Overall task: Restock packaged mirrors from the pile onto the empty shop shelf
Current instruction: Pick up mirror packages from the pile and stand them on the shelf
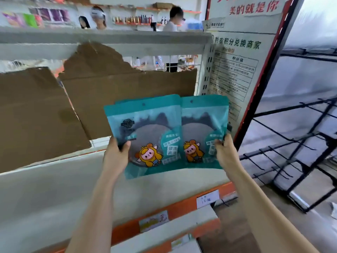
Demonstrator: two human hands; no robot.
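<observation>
1. The left hand [116, 152] pinches the lower left corner of one teal mirror packet [145, 136]; the right hand [225, 152] pinches the lower right corner of a second packet [204, 132].
2. Both packets stand upright, side by side, above the bare white shelf [54, 179] — corner grips could let them swing or slip.
3. Torn cardboard [113, 84] leans behind; the slick packets might topple forward once released.

A shop: white shelf [60, 181] w/ orange edge and price tags [207, 198], bottles [133, 19] on far wall shelves, black wire rack [295, 152], printed notice board [235, 57].
</observation>
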